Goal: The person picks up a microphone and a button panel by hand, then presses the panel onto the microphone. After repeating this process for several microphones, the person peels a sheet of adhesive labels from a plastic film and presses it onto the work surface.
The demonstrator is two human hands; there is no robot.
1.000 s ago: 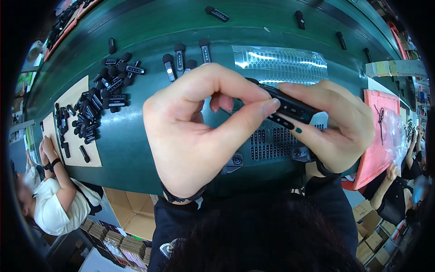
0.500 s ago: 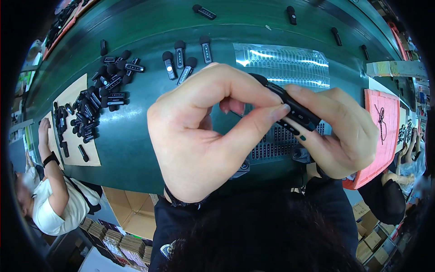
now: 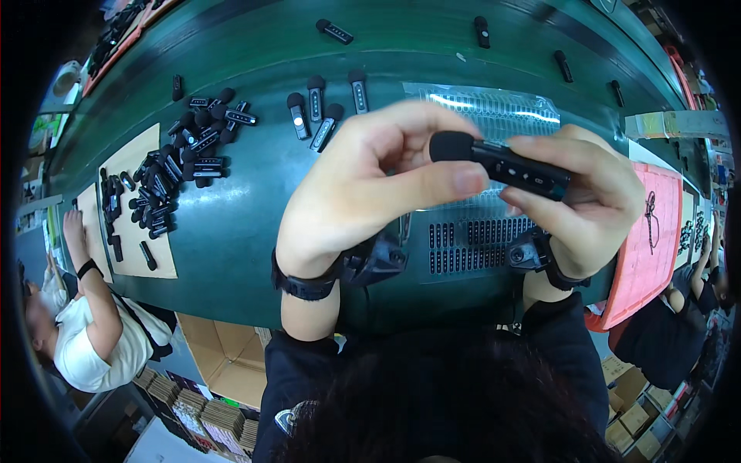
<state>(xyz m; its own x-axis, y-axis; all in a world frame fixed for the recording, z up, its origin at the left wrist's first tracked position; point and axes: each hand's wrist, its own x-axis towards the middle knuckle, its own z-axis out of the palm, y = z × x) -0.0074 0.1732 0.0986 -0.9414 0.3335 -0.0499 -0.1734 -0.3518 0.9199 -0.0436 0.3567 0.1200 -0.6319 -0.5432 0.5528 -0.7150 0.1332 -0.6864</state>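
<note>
A small black clip-on microphone [image 3: 526, 173] with a round foam windscreen is held up between my two hands, its face with small light marks toward me. My left hand [image 3: 351, 181] pinches it beside the foam end, thumb along the near side. The far end sits between the fingers and thumb of my right hand [image 3: 598, 197]. Beneath my hands lies a clear sticker sheet [image 3: 494, 104]. Its far part shows bare outlines, while rows of black oval stickers [image 3: 463, 258] remain on the near part.
Several more microphones [image 3: 315, 100] lie just left of my hands on the green table [image 3: 239, 224]. A heap of microphones [image 3: 166, 170] rests partly on cardboard [image 3: 139, 266] farther left. A pink tray [image 3: 644, 239] stands at the right. A co-worker [image 3: 100, 332] is at the left.
My hands have drawn lower and away from the camera. The microphone is turned so its marked face and foam end show. The small dark piece seen by my right fingers is no longer visible.
</note>
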